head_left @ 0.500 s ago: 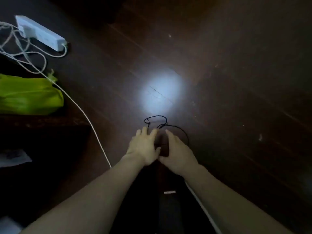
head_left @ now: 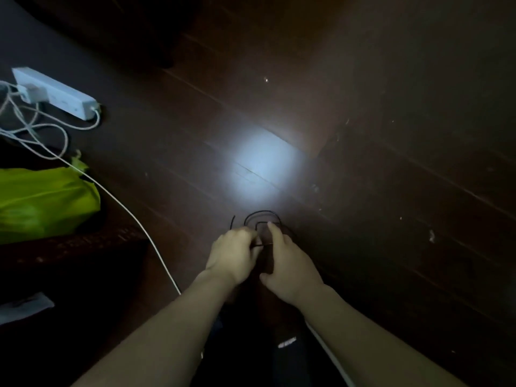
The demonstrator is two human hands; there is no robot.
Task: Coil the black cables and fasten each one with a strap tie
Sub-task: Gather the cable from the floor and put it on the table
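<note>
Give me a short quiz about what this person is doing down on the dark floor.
1. True or false: the white plastic power strip lies far to the person's left.
2. The crumpled plastic bag is: A red, B lime green, C blue.
3. Fill in: the left hand pinches a thin black ___ looped on the dark wooden floor.
Key: 1 true; 2 B; 3 cable.

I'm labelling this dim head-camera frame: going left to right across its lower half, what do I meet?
Green bag → left hand, pinching the black cable → right hand → pale scuff on the floor.
</note>
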